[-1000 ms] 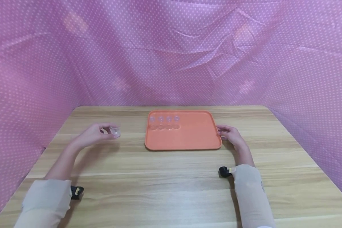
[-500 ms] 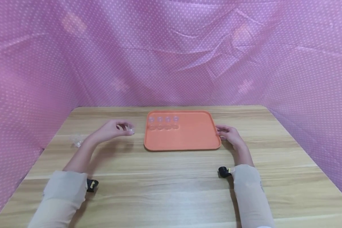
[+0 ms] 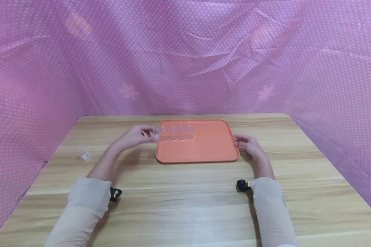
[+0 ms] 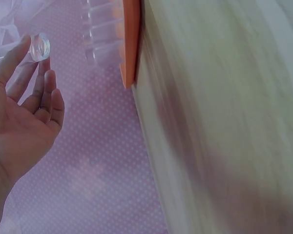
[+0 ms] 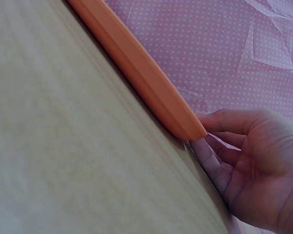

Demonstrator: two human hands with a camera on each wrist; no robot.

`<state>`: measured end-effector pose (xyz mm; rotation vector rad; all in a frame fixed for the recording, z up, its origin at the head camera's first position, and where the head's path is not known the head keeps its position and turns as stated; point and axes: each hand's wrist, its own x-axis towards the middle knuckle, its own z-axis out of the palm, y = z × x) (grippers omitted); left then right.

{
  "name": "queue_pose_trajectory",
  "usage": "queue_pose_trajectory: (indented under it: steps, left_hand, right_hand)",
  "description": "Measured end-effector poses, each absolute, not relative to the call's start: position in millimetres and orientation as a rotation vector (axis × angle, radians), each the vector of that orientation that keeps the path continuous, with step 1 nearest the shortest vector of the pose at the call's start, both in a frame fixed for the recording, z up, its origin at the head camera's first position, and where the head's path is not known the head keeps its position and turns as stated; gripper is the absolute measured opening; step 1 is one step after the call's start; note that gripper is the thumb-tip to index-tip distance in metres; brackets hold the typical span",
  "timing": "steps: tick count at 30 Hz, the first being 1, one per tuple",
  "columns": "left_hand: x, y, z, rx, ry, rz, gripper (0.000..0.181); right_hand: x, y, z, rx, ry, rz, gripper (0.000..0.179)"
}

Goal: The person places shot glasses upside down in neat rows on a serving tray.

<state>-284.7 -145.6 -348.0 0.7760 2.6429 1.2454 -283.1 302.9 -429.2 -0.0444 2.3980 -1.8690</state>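
Observation:
My left hand (image 3: 132,139) pinches a small clear shot glass (image 3: 156,133) between thumb and fingertips, at the left edge of an orange tray (image 3: 207,149). In the left wrist view the thick base of this shot glass (image 4: 40,47) faces the tray, and the hand is raised off the table. Several matching clear glasses (image 3: 181,133) stand in a row on the tray's left half, toward the back. At the tray's right edge, my right hand (image 3: 249,145) grips the rim, thumb on top and fingers low against the side, as the right wrist view shows.
Another clear glass (image 3: 84,153) stands on the wooden table (image 3: 179,199) at the left, beyond my left forearm. Pink dotted cloth (image 3: 185,68) hangs behind the table and along both sides.
My left hand has carried the shot glass rightward to the tray's left edge. The glass at the far left has come into view from behind that hand. My right hand stays put.

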Motion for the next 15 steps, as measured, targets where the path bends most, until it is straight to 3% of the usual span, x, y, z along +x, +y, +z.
queue_pose_trajectory:
  steps: [15]
  left_hand:
    - [-295.1,-109.1,-352.9,0.828,2.578,1.264,0.036]
  right_hand:
    - [-283.4,302.9,-428.7,-0.047,2.384,-1.870,0.043]
